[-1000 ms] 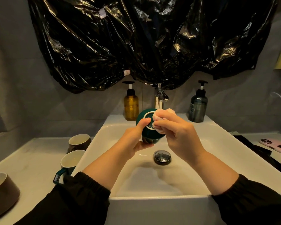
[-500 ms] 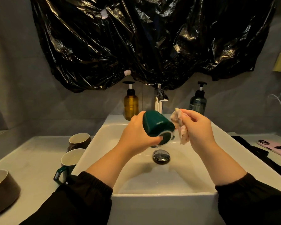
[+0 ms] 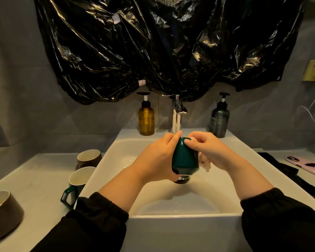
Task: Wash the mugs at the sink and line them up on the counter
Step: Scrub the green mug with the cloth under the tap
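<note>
Scrubbing appears to be the step in hand. The left hand point(image 3: 156, 160) has its fingers wrapped round a green mug point(image 3: 185, 157), held tilted in the air over the middle of the sink point(image 3: 180, 231), directly above the drain stopper point(image 3: 182, 179). The right hand point(image 3: 213, 151) pinches a pale cloth point(image 3: 205, 163) in curled fingers and presses it against the mug's right side. The mug's handle is hidden, so the hold seems to be on the smooth glazed wall alone.

That is the main risk. A wet, soapy wall under sideways pressure from the cloth could slide out of the left fingers, and the mug would fall onto the hard basin or the metal stopper and might chip.

A second risk lies on the surface left of the sink. A green-handled mug point(image 3: 80, 179) stands just beside the sink's left edge, with a brown mug point(image 3: 88, 158) behind it, and the left sleeve point(image 3: 98, 215) passes near both. A wide swing of that elbow could knock them together. Either cuff could also get soaked if the hands drop lower.
</note>
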Motion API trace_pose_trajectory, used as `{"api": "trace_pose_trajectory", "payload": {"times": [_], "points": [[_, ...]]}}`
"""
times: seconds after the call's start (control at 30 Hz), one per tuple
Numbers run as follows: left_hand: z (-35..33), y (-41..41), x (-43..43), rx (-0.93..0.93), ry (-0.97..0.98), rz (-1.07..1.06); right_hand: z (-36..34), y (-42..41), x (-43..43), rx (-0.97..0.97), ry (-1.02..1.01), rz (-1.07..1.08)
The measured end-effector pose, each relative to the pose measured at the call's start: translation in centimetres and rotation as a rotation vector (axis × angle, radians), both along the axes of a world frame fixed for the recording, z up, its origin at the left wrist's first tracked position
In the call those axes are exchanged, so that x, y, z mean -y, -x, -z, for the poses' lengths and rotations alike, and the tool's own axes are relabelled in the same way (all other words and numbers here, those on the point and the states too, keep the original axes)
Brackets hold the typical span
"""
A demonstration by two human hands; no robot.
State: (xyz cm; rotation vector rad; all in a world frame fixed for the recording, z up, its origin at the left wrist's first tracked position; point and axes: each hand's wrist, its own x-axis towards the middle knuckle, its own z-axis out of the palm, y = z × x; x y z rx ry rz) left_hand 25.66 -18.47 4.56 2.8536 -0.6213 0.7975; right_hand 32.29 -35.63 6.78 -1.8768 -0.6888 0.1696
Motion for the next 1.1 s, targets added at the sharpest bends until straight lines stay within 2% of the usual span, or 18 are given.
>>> {"api": "trace_pose_trajectory", "payload": {"times": [0.07,0.13,0.23,0.3,0.37,0.5,0.63,0.73,0.87,0.97,1.03,1.1], "points": [[0.0,0.1,0.1,-0.054,0.014,0.011,0.0,-0.3,0.4,-0.076,-0.026,-0.038],[-0.1,0.2,0.2,-0.135,0.141,0.04,0.0,-0.5,0.8,-0.167,-0.074,-0.035],[-0.7,0.3,0.0,-0.33,0.599,0.085,0.2,-1.0,1.1,-0.349,-0.255,-0.097],[-1.1,0.3,-0.2,-0.429,0.797,0.101,0.2,-1.2,1.3,-0.494,-0.458,-0.124],[-1.4,0.3,-0.1,-0.503,0.842,0.154,0.2,-1.3,1.4,-0.582,-0.593,-0.166],[-1.5,0.3,0.1,-0.589,0.942,0.258,0.2,-0.9,1.4,-0.593,-0.649,-0.233],[-1.3,0.3,0.0,-0.535,1.027,0.222,0.3,-1.0,1.1,-0.598,-0.656,-0.185],[-1.2,0.2,0.2,-0.427,0.967,0.167,0.4,-0.9,0.5,-0.525,-0.599,-0.143],[-0.8,0.1,0.4,-0.237,0.718,0.123,-0.1,-0.6,-0.5,-0.384,-0.61,0.03],[-0.4,-0.1,0.6,-0.113,0.548,0.039,-0.1,-0.1,-0.9,0.013,-0.481,0.195],[-0.3,-0.4,0.4,-0.054,0.498,-0.014,0.6,0.3,-1.1,0.271,-0.364,0.205],[-0.2,-0.6,0.1,-0.035,0.502,-0.044,1.2,1.1,-1.3,0.438,-0.319,0.148]]}}
